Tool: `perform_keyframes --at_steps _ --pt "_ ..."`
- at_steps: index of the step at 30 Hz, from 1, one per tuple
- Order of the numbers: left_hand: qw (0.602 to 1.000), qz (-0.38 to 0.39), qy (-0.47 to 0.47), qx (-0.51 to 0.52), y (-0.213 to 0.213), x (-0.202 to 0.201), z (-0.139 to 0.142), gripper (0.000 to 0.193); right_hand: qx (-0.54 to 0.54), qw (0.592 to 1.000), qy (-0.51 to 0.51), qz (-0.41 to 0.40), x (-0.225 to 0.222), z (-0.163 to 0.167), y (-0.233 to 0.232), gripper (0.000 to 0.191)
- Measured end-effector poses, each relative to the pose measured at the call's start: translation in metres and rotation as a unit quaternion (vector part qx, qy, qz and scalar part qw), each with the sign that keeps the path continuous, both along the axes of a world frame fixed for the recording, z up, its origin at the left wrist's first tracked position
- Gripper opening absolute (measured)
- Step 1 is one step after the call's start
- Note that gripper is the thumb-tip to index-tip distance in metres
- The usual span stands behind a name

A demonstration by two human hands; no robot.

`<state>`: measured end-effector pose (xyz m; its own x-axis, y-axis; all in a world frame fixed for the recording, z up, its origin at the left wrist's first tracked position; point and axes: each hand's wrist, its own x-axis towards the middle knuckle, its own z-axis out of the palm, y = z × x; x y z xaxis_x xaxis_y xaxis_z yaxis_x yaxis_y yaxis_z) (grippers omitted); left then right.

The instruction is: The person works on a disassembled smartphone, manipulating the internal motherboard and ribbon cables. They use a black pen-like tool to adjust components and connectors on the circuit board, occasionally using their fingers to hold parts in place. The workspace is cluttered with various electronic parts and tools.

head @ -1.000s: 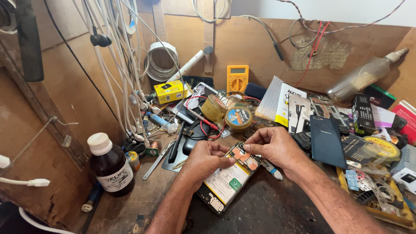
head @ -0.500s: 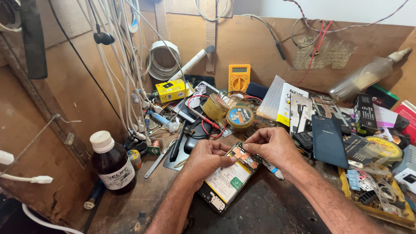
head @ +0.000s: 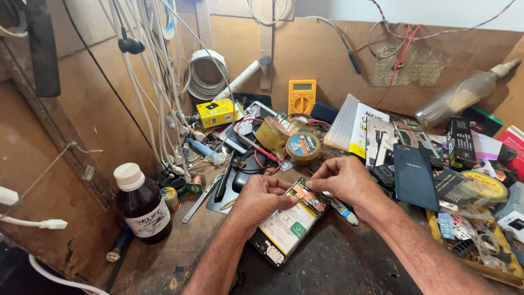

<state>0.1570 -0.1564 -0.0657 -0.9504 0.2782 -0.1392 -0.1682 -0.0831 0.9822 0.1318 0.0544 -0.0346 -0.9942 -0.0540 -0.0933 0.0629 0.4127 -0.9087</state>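
The opened smartphone is being gripped by the left hand on the bench; its upper end is being pinched by the right hand.

Opened phone lies near-centre on the workbench, left hand on its left edge, right hand at its far end. Bottle well left. Tape roll just behind the hands, multimeter farther back. Phone back cover right.
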Motion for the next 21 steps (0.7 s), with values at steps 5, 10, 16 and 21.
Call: perform_keyframes --at_steps 5,10,16,21 --pt "1.000 0.002 0.004 -0.001 0.001 0.000 -0.001 0.033 -0.001 1.000 -0.011 -0.001 -0.002 -0.002 0.004 0.020" --pt "1.000 -0.001 0.016 -0.003 0.000 -0.001 -0.002 0.033 -0.030 0.999 -0.039 0.013 -0.004 -0.001 0.008 0.019" --pt "1.000 -0.001 0.005 0.004 0.000 -0.001 -0.003 0.031 -0.043 0.998 -0.055 0.003 -0.004 -0.001 0.010 0.024" --pt "1.000 -0.005 0.006 0.004 -0.001 -0.001 -0.002 0.030 -0.041 0.997 -0.070 0.012 -0.002 -0.002 -0.004 0.034"
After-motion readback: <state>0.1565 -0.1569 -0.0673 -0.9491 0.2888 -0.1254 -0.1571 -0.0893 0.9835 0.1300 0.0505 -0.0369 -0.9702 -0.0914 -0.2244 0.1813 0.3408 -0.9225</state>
